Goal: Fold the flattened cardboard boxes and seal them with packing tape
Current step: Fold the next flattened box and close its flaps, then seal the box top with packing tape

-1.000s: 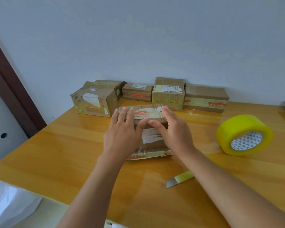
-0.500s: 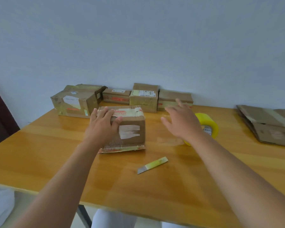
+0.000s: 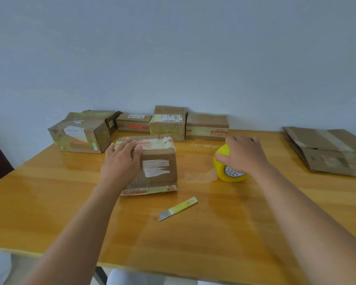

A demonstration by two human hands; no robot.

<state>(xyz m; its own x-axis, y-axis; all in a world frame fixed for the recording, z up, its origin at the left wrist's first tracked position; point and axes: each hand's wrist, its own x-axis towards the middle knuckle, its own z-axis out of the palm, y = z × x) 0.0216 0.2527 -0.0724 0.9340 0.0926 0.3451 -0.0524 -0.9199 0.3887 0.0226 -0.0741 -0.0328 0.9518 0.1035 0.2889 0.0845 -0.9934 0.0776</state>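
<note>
- The counter (image 3: 49, 202) carries our finished boxes (image 3: 169, 123) along the wall, out of the way; flattened cardboard (image 3: 327, 149) waits far right.
- Our left hand (image 3: 121, 163) presses the folded box (image 3: 158, 161) mid-counter, fingers flat on top, likely keeping the flaps down.
- Our right hand (image 3: 244, 155) curls its grip onto the tape roll (image 3: 230, 171), ready for sealing.
- The knife (image 3: 178, 208) lies near.
</note>
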